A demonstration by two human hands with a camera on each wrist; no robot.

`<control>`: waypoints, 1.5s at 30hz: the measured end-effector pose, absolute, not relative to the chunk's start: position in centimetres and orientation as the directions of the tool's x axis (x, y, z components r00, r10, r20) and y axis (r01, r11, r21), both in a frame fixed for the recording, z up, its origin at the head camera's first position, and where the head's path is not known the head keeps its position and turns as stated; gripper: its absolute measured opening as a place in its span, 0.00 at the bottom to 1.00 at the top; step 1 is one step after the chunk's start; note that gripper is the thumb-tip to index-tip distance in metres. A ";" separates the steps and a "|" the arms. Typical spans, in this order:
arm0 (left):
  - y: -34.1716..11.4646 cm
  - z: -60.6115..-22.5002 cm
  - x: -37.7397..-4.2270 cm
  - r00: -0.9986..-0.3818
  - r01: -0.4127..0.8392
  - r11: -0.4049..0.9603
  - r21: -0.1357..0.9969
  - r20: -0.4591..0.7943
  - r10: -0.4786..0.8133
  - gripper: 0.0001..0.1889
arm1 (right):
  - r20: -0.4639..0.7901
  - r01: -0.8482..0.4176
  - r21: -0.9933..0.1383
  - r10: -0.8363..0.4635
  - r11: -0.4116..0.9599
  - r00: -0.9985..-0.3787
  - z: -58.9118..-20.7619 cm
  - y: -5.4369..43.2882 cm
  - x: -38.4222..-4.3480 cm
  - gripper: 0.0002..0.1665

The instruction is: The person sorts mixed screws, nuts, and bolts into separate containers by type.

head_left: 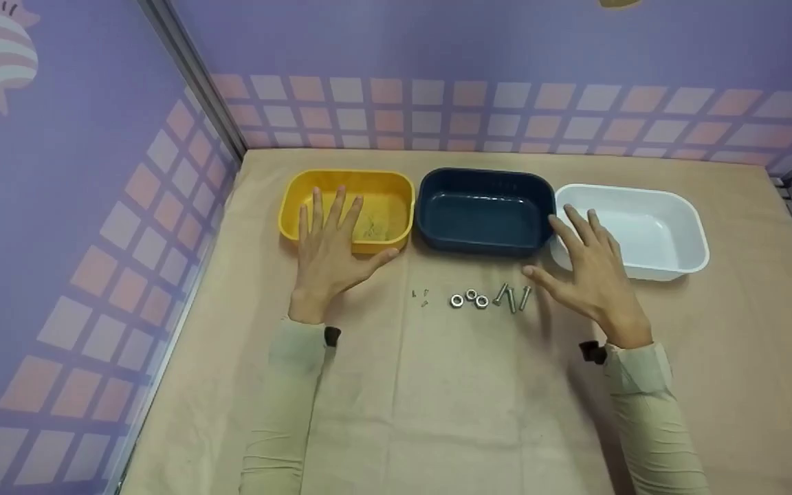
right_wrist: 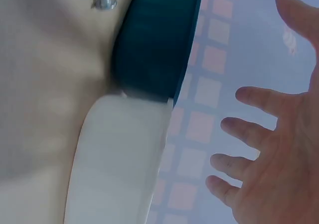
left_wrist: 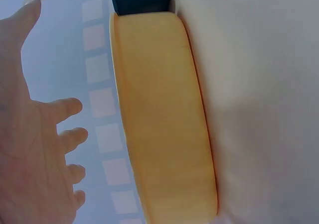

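My left hand (head_left: 328, 258) is spread with straight fingers above the front of the yellow tray (head_left: 396, 245), holding nothing. Small thin pieces (head_left: 370, 228), too fine to make out, lie inside that tray. Over the left edge of the white tray (head_left: 671, 271) hovers my right hand (head_left: 592, 278), fingers apart and nothing in them. Between the hands, on the cloth, lie several bolts (head_left: 511, 300), three hex nuts (head_left: 471, 295) in a cluster, and three tiny screw-like pieces (head_left: 425, 293). A dark blue tray (head_left: 485, 249) stands between the other two, with bare floor showing.
A beige cloth (head_left: 465, 412) covers the table. Purple wall panels with pink and white squares (head_left: 465, 122) stand behind and at the left (head_left: 118, 224). The three trays form a row along the back, side by side.
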State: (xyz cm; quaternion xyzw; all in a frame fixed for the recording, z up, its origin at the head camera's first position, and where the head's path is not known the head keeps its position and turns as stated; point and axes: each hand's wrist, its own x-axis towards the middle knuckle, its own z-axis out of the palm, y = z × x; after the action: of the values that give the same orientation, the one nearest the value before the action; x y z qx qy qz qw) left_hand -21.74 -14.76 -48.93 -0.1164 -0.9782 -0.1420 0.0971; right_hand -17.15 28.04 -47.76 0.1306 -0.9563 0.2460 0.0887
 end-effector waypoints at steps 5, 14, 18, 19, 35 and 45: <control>-15.9 -48.8 -22.2 -0.961 0.247 0.932 0.266 0.192 0.199 0.61 | 0.252 -0.348 -0.471 -0.254 0.811 -0.934 -47.9 27.0 -17.3 0.56; -18.0 -48.8 -22.8 -0.961 0.238 0.940 0.245 0.197 0.192 0.62 | 0.292 -0.427 -0.491 -0.319 0.759 -0.902 -47.9 24.6 -17.3 0.48; -19.1 -48.9 -22.9 -0.961 0.236 0.939 0.251 0.205 0.187 0.60 | 0.307 -0.455 -0.491 -0.342 0.742 -0.888 -48.0 23.5 -17.3 0.46; -19.4 -49.0 -23.0 -0.962 0.233 0.939 0.254 0.204 0.184 0.60 | 0.306 -0.460 -0.494 -0.348 0.738 -0.886 -48.1 23.3 -17.3 0.46; -22.4 -49.8 -24.0 -0.978 0.191 0.938 0.288 0.138 0.157 0.63 | 0.269 -0.478 -0.564 -0.397 0.674 -0.878 -50.1 19.6 -17.3 0.42; -24.0 -50.2 -25.2 -0.981 0.189 0.932 0.309 0.107 0.163 0.62 | 0.228 -0.460 -0.678 -0.431 0.573 -0.873 -51.4 17.5 -18.0 0.37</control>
State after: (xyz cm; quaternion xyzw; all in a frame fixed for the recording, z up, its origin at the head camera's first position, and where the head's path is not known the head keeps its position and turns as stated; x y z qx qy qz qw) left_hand -25.24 -24.05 -50.23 -0.0896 -0.9821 -0.1611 0.0396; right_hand -18.03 17.52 -51.41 0.2511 -0.8867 0.3879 0.0187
